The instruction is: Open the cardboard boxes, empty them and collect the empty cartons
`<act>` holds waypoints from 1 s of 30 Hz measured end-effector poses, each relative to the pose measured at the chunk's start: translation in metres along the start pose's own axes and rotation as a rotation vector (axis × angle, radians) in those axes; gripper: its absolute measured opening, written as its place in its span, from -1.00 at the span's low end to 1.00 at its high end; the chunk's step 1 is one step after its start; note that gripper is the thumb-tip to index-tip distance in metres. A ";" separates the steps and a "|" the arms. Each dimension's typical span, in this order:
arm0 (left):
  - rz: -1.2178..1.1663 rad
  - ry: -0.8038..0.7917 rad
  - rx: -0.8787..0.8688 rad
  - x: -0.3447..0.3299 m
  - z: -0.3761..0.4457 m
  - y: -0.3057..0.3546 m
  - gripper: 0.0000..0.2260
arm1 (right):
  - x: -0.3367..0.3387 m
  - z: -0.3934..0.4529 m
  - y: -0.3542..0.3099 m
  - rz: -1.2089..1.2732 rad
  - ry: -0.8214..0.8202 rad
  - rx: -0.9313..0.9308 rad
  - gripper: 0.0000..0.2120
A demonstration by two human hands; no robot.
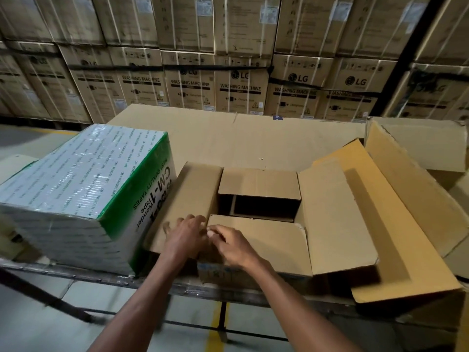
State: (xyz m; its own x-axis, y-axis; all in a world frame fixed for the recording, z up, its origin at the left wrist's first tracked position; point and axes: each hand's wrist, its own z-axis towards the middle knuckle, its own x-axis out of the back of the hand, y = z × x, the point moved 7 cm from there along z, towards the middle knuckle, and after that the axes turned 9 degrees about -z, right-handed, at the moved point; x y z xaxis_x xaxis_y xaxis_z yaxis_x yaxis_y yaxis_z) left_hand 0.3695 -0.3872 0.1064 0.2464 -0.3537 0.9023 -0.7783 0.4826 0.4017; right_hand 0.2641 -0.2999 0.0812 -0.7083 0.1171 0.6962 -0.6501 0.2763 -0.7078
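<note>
To the left of both hands, touching the open carton, stands a sealed box (83, 196) wrapped in printed tape, with a green edge. It is not yet opened.

The left hand (184, 236) lies flat, fingers spread, on the left flap (195, 196) of the open carton (258, 219). It holds nothing. Just beside it, almost touching, the right hand (232, 246) rests with fingers curled at the corner of the near flap (261, 240). Whether it pinches the flap edge cannot be told.

Judged step: opening or folding back the flaps of this carton. The interior beyond the hands is dark; no contents can be made out, so the carton is probably empty. The next move calls for a firm grip on the near flap and a check of the interior, then removal of the carton to the stack.

To the right of the hands, the right flap (337, 219) lies outward over flattened cartons (406, 199), collected near the table edge (152, 283).
</note>
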 end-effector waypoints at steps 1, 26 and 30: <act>-0.050 -0.012 -0.061 -0.004 0.005 0.008 -0.53 | 0.014 -0.001 0.007 -0.029 0.054 -0.020 -0.67; -0.287 -0.277 -0.493 0.061 -0.009 0.101 -0.83 | 0.195 -0.086 0.013 -0.189 0.028 -0.175 -0.85; -0.209 -0.667 -0.403 0.018 -0.038 0.086 -0.61 | 0.154 -0.106 0.019 -0.229 -0.331 -0.215 -0.58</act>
State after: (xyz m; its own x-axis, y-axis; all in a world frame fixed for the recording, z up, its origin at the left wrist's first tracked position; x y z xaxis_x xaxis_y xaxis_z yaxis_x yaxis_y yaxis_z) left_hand 0.3294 -0.3213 0.1627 -0.1317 -0.8110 0.5701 -0.4550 0.5604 0.6920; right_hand 0.1716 -0.1753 0.1875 -0.6258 -0.2713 0.7312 -0.7527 0.4556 -0.4752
